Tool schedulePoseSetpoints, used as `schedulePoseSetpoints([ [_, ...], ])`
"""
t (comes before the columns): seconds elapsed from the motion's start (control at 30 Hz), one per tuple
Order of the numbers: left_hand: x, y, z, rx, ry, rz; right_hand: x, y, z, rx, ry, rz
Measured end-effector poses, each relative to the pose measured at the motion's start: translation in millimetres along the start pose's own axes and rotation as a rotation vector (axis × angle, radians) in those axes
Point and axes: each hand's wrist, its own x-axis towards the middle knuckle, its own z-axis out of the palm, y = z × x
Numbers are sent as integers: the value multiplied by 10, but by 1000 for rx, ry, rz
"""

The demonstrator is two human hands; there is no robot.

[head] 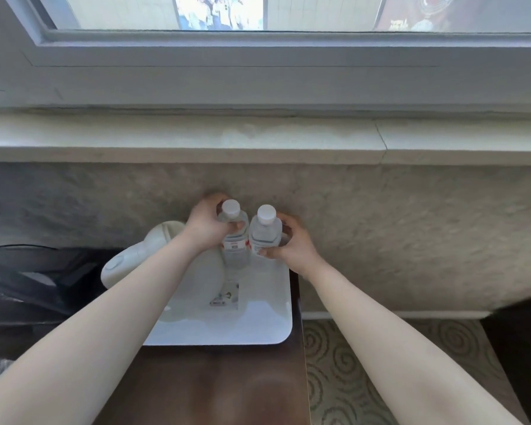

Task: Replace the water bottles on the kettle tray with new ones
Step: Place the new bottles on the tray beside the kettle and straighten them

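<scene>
Two clear water bottles with white caps and red-and-white labels stand upright side by side at the far end of a white tray (258,329). My left hand (207,225) is wrapped around the left bottle (235,240) just below its cap. My right hand (292,243) grips the right bottle (264,234) around its middle. A white kettle (154,250) sits on the tray's left part, largely behind my left forearm. I cannot tell whether the bottles rest on the tray or hang just above it.
The tray lies on a dark wooden table (196,384) against a rough beige wall under a window sill (258,139). A black bag (28,277) sits to the left. Patterned carpet (350,363) lies past the table's right edge.
</scene>
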Motion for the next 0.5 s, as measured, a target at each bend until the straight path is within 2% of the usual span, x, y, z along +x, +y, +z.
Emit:
schedulePoseSetpoints([
  [0.27, 122, -101, -33, 61, -51, 41, 66, 79, 58, 22, 74, 5],
  [0.5, 180, -262, 9, 181, -98, 215, 44, 151, 72, -16, 121, -23],
])
